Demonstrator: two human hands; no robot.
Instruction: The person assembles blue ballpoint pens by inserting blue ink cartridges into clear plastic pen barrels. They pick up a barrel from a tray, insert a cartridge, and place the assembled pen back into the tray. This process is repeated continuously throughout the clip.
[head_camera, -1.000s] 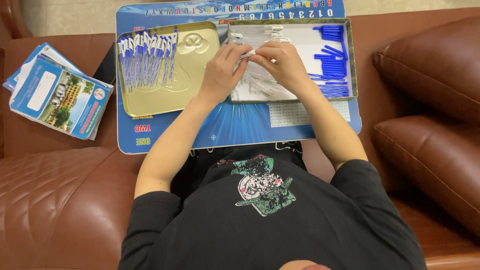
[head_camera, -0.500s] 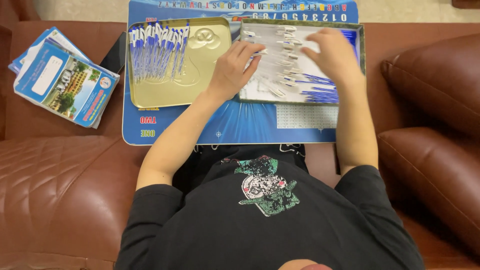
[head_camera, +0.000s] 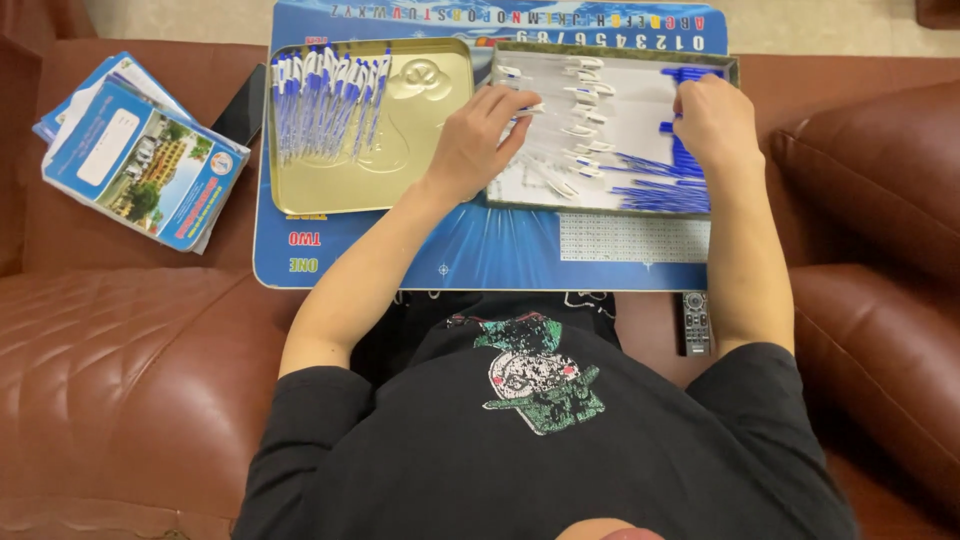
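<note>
Left hand (head_camera: 483, 140): fingers curled, pinching a small white pen part (head_camera: 527, 109) at the left edge of the shallow grey-rimmed tray (head_camera: 520, 205).

Right hand (head_camera: 712, 120): closed over the loose blue pen barrels (head_camera: 660, 190) heaped on the tray's right side; whether it grips one cannot be told.

White pen clips (head_camera: 583, 100): scattered across the tray's middle.

Gold metal tin lid (head_camera: 400, 170): left of the tray, holding a row of assembled blue-and-white pens (head_camera: 325, 100).

Blue printed lap board (head_camera: 480, 255): beneath both containers.

Stack of blue booklets (head_camera: 135, 155): on the brown leather sofa (head_camera: 120, 350), far left.

Black remote control (head_camera: 695, 322): beside the right forearm.

blue mat (head_camera: 480, 255) top edge cropped, right hand (head_camera: 712, 122) grip hidden
</note>
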